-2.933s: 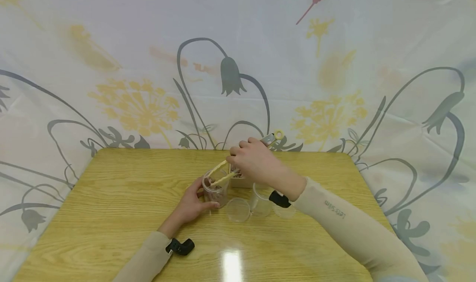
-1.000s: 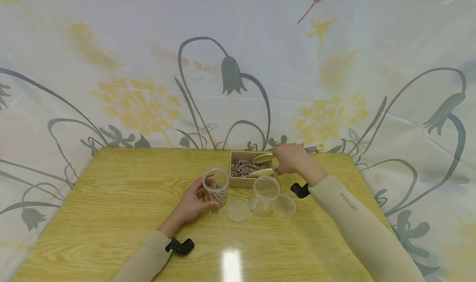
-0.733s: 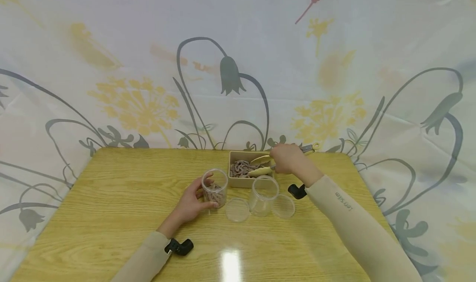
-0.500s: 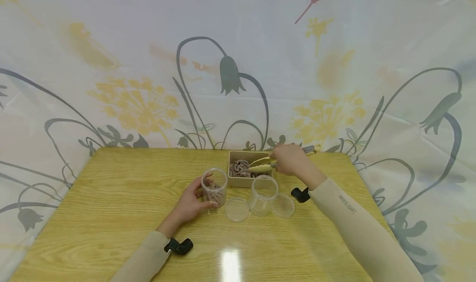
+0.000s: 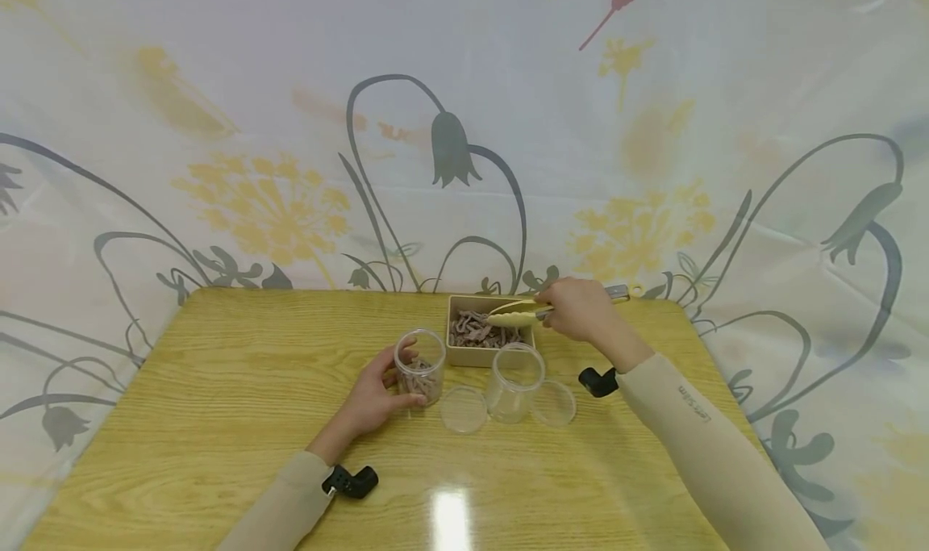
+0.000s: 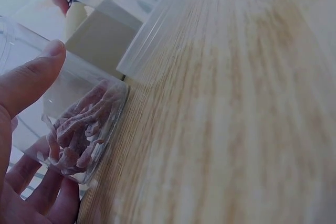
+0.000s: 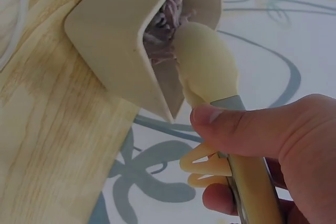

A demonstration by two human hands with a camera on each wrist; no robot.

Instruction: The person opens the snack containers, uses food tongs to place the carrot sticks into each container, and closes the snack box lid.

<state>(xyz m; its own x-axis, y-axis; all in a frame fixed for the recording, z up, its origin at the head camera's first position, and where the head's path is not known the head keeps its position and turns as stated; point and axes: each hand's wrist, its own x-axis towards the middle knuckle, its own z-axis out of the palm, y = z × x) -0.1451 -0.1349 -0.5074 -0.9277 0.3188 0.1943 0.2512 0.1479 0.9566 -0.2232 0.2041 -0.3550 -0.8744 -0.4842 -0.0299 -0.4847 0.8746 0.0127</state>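
My left hand (image 5: pixel 375 394) grips a clear plastic jar (image 5: pixel 421 349) on the table, thumb on the near side. Brownish-purple strips (image 6: pixel 84 124) lie in the jar's lower part. In my right hand (image 5: pixel 581 309) is a pair of tongs (image 7: pixel 207 61) with pale yellow tips and a metal handle. The tong tips reach into the beige box (image 5: pixel 482 358), among more of the same strips (image 5: pixel 479 331). In the right wrist view, the thumb presses the metal part of the tongs. What sits between the tips is hard to make out.
A second clear jar (image 5: pixel 512 390), with no lid on it, stands in front of the box. Clear round lids lie on either side of it: a left lid (image 5: pixel 464 410) and a right lid (image 5: pixel 555 403). A patterned cloth (image 5: pixel 290 131) hangs behind the wooden table (image 5: pixel 254 373).
Earlier, the tongs were in the left jar; my right hand has since carried them to the box. Lately the tips have drawn closer together and shifted slightly right and up. The left hand stays put.
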